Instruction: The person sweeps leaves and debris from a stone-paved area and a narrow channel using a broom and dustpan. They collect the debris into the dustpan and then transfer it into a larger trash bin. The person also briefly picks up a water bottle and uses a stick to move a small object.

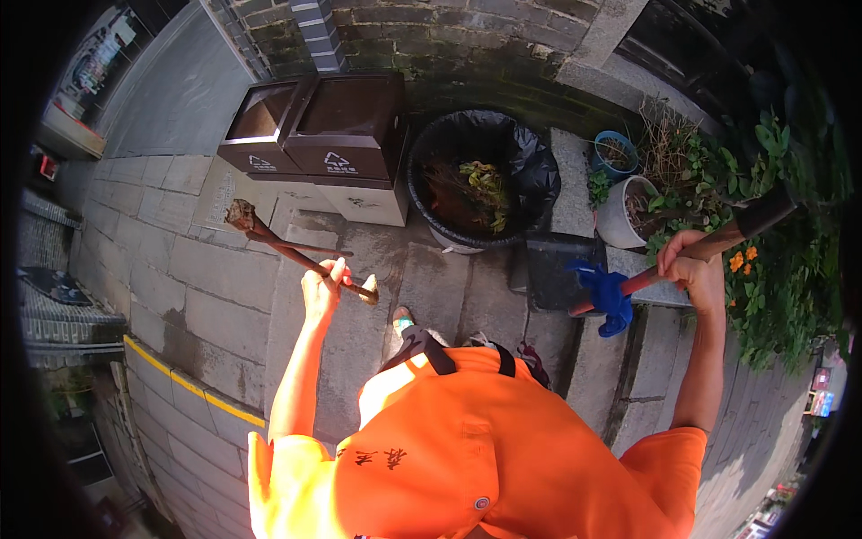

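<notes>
My left hand [325, 289] is closed around a brown forked stick [285, 249] with a lumpy upper end and a pale yellowish lower end. On the other side, my right hand [694, 269] grips a reddish-brown pole [648, 278] with a thick dark end section. A blue cloth-like wrap [603, 296] surrounds the pole's far part. Just behind that wrap stands a black box-shaped container [564, 269]; whether the pole joins it I cannot tell. Ahead, between my hands, a round bin with a black liner [530, 184] holds leaves and brown plant debris [480, 193].
Brown double waste bins [346, 126] stand left of the round bin, along a brick wall [467, 54]. To the right are a white planter [624, 214], a blue pot [615, 153], and leafy plants. Stone paving [215, 296] has a yellow line [189, 384] and step edges.
</notes>
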`<state>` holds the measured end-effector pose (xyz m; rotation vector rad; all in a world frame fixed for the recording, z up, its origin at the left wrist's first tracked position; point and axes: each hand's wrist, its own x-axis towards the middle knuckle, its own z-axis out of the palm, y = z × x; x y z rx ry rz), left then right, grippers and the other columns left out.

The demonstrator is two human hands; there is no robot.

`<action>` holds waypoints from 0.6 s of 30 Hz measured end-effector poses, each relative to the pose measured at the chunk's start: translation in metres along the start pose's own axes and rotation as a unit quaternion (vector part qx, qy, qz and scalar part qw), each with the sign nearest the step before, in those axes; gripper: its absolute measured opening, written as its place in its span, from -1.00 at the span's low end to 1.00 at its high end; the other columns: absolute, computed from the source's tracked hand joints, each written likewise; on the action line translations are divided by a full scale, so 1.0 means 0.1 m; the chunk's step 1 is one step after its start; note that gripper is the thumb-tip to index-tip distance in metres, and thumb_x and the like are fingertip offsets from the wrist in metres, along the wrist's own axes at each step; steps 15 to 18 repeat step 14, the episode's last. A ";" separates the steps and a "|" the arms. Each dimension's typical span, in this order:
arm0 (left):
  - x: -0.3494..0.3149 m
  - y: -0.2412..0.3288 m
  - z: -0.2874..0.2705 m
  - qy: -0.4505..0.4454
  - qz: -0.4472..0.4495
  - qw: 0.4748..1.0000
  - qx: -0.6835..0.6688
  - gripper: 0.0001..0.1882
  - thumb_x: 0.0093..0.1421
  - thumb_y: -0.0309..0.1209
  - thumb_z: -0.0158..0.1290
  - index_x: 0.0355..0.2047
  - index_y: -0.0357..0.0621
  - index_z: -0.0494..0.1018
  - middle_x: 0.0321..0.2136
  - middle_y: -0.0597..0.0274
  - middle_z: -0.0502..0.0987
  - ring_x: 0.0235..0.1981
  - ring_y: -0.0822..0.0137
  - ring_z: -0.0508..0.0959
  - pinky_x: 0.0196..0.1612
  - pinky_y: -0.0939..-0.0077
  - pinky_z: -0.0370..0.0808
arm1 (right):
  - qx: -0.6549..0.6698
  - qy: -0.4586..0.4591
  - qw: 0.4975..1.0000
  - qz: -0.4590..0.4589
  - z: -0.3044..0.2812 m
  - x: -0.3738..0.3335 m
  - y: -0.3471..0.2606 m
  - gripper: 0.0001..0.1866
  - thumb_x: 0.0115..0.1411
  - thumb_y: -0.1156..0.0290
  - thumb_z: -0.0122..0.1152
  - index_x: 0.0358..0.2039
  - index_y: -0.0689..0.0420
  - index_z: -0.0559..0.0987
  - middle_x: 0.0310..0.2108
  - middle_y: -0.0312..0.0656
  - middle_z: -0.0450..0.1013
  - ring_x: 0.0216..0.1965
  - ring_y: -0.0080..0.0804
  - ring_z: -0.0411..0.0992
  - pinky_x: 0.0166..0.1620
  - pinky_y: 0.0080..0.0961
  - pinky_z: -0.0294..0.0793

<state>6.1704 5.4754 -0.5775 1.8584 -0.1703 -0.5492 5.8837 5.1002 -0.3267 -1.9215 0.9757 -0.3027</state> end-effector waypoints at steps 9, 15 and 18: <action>0.78 1.45 1.27 -0.110 0.132 0.982 -0.083 -0.65 0.26 -0.21 -0.04 -0.50 -0.26 0.44 -0.62 0.24 0.46 -0.82 0.56 0.24 -0.79 0.66 0.12 | 0.122 0.099 0.987 0.037 -0.71 -1.33 1.07 -0.94 -0.41 0.61 -0.07 -0.78 0.30 0.37 -0.69 -0.11 0.39 -0.67 -0.52 0.29 -0.57 -0.63 0.27; 1.45 1.13 2.27 -0.122 0.042 0.986 -0.108 -0.72 0.22 -0.22 0.04 -0.39 -0.23 0.43 -0.56 0.18 0.51 -0.75 0.48 0.38 -0.73 0.61 0.31 | 0.146 0.179 0.966 0.115 -0.85 -1.60 1.37 -0.92 -0.39 0.61 -0.08 -0.76 0.29 0.40 -0.69 -0.11 0.40 -0.68 -0.54 0.28 -0.60 -0.64 0.25; 1.45 1.13 2.27 -0.122 0.042 0.986 -0.108 -0.72 0.22 -0.22 0.04 -0.39 -0.23 0.43 -0.56 0.18 0.51 -0.75 0.48 0.38 -0.73 0.61 0.31 | 0.146 0.179 0.966 0.115 -0.85 -1.60 1.37 -0.92 -0.39 0.61 -0.08 -0.76 0.29 0.40 -0.69 -0.11 0.40 -0.68 -0.54 0.28 -0.60 -0.64 0.25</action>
